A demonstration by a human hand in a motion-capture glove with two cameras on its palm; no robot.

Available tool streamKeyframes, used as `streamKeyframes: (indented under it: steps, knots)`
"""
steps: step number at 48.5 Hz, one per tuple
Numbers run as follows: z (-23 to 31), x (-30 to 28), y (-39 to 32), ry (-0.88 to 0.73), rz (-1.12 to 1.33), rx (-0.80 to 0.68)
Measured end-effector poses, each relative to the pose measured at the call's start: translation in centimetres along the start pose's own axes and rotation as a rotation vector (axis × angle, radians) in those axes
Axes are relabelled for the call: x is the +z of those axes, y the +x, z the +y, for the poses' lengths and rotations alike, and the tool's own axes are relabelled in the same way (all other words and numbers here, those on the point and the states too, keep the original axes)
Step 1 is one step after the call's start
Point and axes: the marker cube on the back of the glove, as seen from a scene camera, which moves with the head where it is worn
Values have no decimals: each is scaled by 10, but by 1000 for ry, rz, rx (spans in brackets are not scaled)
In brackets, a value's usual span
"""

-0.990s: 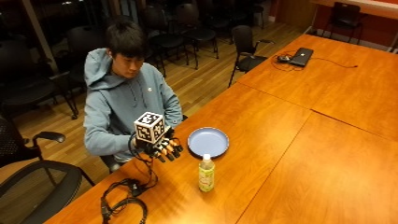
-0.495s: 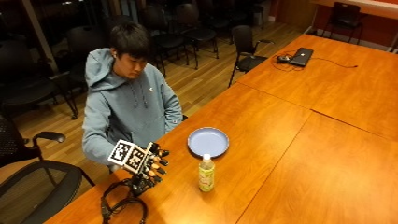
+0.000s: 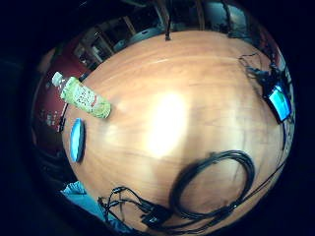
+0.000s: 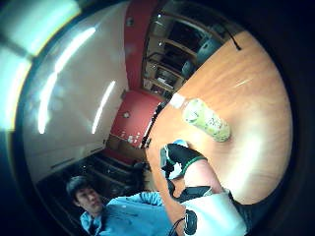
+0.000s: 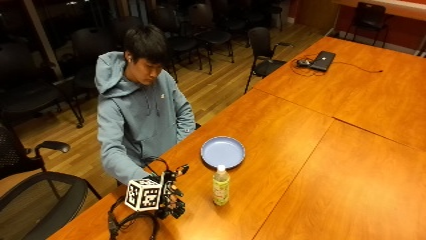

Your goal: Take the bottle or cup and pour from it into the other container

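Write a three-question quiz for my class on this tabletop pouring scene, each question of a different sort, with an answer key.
1. True or false: the gloved right hand is gripping the bottle.
2. Multiple choice: the bottle stands (A) on the blue plate, (B) upright on the table beside the plate, (C) lying on its side.
3. Fill in: the bottle's cap is ____ in colour.

Key
1. False: the hand is apart from the bottle, above the table near the person's side, holding nothing.
2. B
3. White
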Motion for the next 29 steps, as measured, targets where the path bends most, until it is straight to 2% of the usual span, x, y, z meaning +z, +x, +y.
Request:
streamKeyframes:
  steps: [8, 29]
  knots:
    - [-7, 24, 5, -41, -127, 43]
    - [-28, 90, -6, -80, -141, 27]
